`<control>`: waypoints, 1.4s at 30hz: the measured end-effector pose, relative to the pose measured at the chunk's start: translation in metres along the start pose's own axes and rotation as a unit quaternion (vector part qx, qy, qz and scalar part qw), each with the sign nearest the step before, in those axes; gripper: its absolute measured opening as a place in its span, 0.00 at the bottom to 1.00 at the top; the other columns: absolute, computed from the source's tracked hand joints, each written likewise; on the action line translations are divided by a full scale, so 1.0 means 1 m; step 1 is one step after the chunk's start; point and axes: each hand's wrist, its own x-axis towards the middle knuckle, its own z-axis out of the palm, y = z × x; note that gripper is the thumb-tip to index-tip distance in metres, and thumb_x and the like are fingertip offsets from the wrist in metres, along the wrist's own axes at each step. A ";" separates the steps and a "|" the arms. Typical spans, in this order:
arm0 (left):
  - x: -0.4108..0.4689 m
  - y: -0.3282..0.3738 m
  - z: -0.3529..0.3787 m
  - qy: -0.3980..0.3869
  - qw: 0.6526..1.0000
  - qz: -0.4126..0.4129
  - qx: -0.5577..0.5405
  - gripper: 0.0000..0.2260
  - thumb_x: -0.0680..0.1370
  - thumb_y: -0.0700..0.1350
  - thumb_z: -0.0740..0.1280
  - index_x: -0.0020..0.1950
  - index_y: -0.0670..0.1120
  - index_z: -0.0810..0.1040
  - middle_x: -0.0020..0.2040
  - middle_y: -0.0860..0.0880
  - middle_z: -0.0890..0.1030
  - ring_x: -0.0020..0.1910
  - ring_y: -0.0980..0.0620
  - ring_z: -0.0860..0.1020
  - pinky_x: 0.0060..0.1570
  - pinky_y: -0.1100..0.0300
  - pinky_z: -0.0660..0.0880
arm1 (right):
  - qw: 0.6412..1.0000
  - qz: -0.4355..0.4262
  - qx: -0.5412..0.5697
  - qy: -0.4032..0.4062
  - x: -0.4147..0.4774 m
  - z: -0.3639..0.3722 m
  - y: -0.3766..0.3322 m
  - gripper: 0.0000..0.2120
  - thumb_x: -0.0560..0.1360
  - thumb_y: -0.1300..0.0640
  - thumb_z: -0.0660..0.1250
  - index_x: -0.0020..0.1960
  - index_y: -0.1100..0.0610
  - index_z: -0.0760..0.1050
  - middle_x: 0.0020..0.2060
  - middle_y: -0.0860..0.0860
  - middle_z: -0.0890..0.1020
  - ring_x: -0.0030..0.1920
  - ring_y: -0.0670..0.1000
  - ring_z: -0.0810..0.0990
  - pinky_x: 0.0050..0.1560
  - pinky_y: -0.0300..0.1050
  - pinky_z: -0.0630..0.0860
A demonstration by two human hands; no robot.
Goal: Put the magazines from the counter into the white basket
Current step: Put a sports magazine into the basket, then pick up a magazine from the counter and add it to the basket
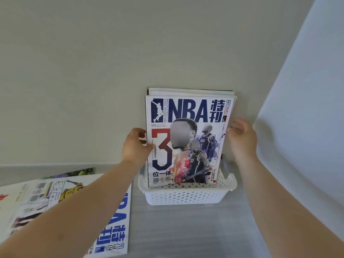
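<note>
Several glossy basketball magazines (pixel 188 138) are standing in the white perforated plastic basket (pixel 186 197); left hand (pixel 135 146) is gripping the front one's edge, right hand (pixel 242 136) is hovering loose-fingered; more flat magazines (pixel 74 207) are waiting on the grey counter (pixel 186 229).

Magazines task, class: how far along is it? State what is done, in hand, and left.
Done: magazines already stand upright in the white basket. In hand: the left hand grips the front magazine; the right hand is open beside it. Left: magazines on the counter.

A home room, probably a living space

A plain pale wall (pixel 93 71) stands behind a grey counter (pixel 186 229); sports magazines (pixel 61 202) lie on the left, and a small white basket (pixel 186 199) of household kind stands against the wall.
</note>
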 end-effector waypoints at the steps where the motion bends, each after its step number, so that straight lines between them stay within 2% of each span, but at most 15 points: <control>1: -0.001 -0.002 0.003 -0.003 1.000 0.014 0.007 0.18 0.72 0.38 0.67 0.60 0.45 0.69 0.57 0.47 0.76 0.50 0.50 0.75 0.47 0.58 0.71 | 1.000 0.010 -0.004 0.009 0.003 0.002 0.004 0.19 0.74 0.65 0.59 0.65 0.59 0.66 0.63 0.56 0.73 0.59 0.52 0.74 0.52 0.34 0.67; 3: -0.004 -0.006 0.010 -0.039 0.998 0.038 0.045 0.22 0.75 0.40 0.63 0.67 0.48 0.63 0.62 0.47 0.75 0.55 0.47 0.76 0.51 0.55 0.71 | 0.999 0.040 0.011 -0.004 0.004 0.008 0.010 0.23 0.75 0.65 0.57 0.70 0.57 0.59 0.67 0.56 0.69 0.62 0.52 0.71 0.54 0.33 0.63; 4: -0.007 -0.008 0.013 -0.058 0.995 0.042 0.069 0.22 0.76 0.41 0.60 0.68 0.49 0.60 0.63 0.46 0.75 0.56 0.45 0.76 0.52 0.53 0.71 | 0.998 0.045 0.018 -0.026 0.003 0.012 0.013 0.23 0.75 0.65 0.56 0.69 0.57 0.59 0.67 0.55 0.70 0.59 0.51 0.73 0.54 0.36 0.65; 7: -0.009 -0.012 0.021 -0.061 0.989 0.037 0.129 0.21 0.78 0.43 0.56 0.69 0.48 0.55 0.61 0.43 0.75 0.54 0.40 0.76 0.48 0.53 0.70 | 0.997 0.026 0.019 -0.066 -0.001 0.029 0.015 0.20 0.73 0.69 0.54 0.62 0.56 0.66 0.59 0.54 0.76 0.44 0.46 0.75 0.40 0.38 0.70; 11: -0.005 -0.008 0.025 -0.035 0.985 0.019 0.169 0.18 0.79 0.48 0.53 0.66 0.43 0.59 0.57 0.41 0.78 0.51 0.39 0.77 0.44 0.54 0.69 | 0.998 0.012 0.040 -0.038 0.000 0.035 0.015 0.23 0.70 0.71 0.52 0.62 0.56 0.68 0.56 0.54 0.78 0.47 0.50 0.75 0.37 0.37 0.69; 15: -0.007 -0.008 0.022 -0.022 0.975 0.054 0.212 0.18 0.79 0.50 0.53 0.66 0.44 0.60 0.57 0.42 0.78 0.51 0.41 0.77 0.48 0.54 0.69 | 0.998 -0.011 0.022 -0.060 -0.002 0.026 0.018 0.21 0.71 0.70 0.53 0.60 0.54 0.68 0.55 0.52 0.78 0.54 0.53 0.77 0.51 0.48 0.75; 18: -0.009 -0.010 0.015 -0.047 0.977 0.050 0.201 0.21 0.78 0.50 0.54 0.69 0.46 0.57 0.62 0.45 0.76 0.56 0.44 0.76 0.55 0.52 0.69 | 0.996 -0.025 -0.002 -0.081 -0.006 0.023 0.010 0.23 0.72 0.71 0.55 0.64 0.54 0.64 0.55 0.48 0.76 0.50 0.44 0.77 0.45 0.32 0.73; 19: -0.012 -0.012 0.010 -0.056 0.980 0.044 0.187 0.23 0.78 0.50 0.55 0.71 0.47 0.55 0.65 0.46 0.73 0.60 0.44 0.74 0.60 0.50 0.69 | 0.997 -0.024 -0.004 -0.076 -0.009 0.022 0.007 0.24 0.72 0.71 0.56 0.66 0.55 0.61 0.57 0.49 0.75 0.52 0.44 0.77 0.46 0.30 0.71; 22: -0.029 -0.021 -0.015 -0.052 0.988 0.027 0.143 0.25 0.77 0.50 0.58 0.72 0.49 0.54 0.72 0.47 0.66 0.67 0.46 0.68 0.67 0.48 0.65 | 1.000 0.015 -0.012 -0.010 -0.025 0.019 0.000 0.28 0.74 0.68 0.56 0.71 0.56 0.52 0.70 0.55 0.65 0.68 0.53 0.66 0.62 0.40 0.63; 24: -0.048 -0.033 -0.039 -0.042 0.990 0.019 0.130 0.24 0.77 0.49 0.60 0.71 0.51 0.57 0.71 0.48 0.66 0.67 0.46 0.68 0.67 0.49 0.66 | 0.999 0.015 -0.033 0.021 -0.045 0.017 -0.003 0.28 0.74 0.67 0.56 0.71 0.56 0.53 0.71 0.56 0.63 0.69 0.55 0.63 0.66 0.47 0.62; 27: -0.088 -0.062 -0.086 -0.043 0.993 -0.013 0.114 0.20 0.76 0.47 0.61 0.68 0.52 0.64 0.68 0.48 0.70 0.60 0.47 0.74 0.58 0.53 0.73 | 0.997 -0.038 -0.072 0.007 -0.090 0.022 -0.010 0.24 0.73 0.68 0.58 0.68 0.58 0.60 0.68 0.59 0.67 0.66 0.57 0.67 0.65 0.47 0.63; 30: -0.138 -0.100 -0.140 -0.031 0.992 -0.072 0.098 0.16 0.76 0.45 0.62 0.64 0.50 0.70 0.62 0.47 0.76 0.53 0.50 0.77 0.47 0.60 0.73 | 0.988 -0.077 -0.113 -0.071 -0.149 0.038 -0.014 0.21 0.72 0.68 0.60 0.65 0.60 0.64 0.64 0.59 0.71 0.59 0.60 0.73 0.62 0.52 0.69; 33: -0.192 -0.139 -0.197 -0.003 0.983 -0.141 0.116 0.13 0.75 0.43 0.63 0.59 0.48 0.75 0.61 0.47 0.78 0.56 0.48 0.76 0.50 0.63 0.68 | 0.965 -0.113 -0.157 -0.179 -0.217 0.059 -0.012 0.20 0.71 0.69 0.62 0.62 0.62 0.67 0.63 0.60 0.72 0.60 0.58 0.71 0.62 0.52 0.66; 36: -0.238 -0.173 -0.245 0.022 0.972 -0.197 0.127 0.12 0.74 0.42 0.65 0.57 0.45 0.76 0.60 0.45 0.79 0.57 0.46 0.76 0.55 0.59 0.69 | 0.910 -0.147 -0.234 -0.309 -0.288 0.078 -0.001 0.22 0.73 0.63 0.62 0.66 0.59 0.65 0.70 0.56 0.66 0.71 0.54 0.61 0.70 0.47 0.56; 42: -0.291 -0.222 -0.321 0.061 0.960 -0.213 0.170 0.13 0.72 0.40 0.66 0.57 0.43 0.77 0.62 0.43 0.76 0.60 0.43 0.74 0.58 0.55 0.68 | 0.799 -0.167 -0.324 -0.479 -0.417 0.103 0.025 0.26 0.76 0.48 0.58 0.70 0.47 0.53 0.74 0.46 0.50 0.74 0.48 0.47 0.73 0.44 0.45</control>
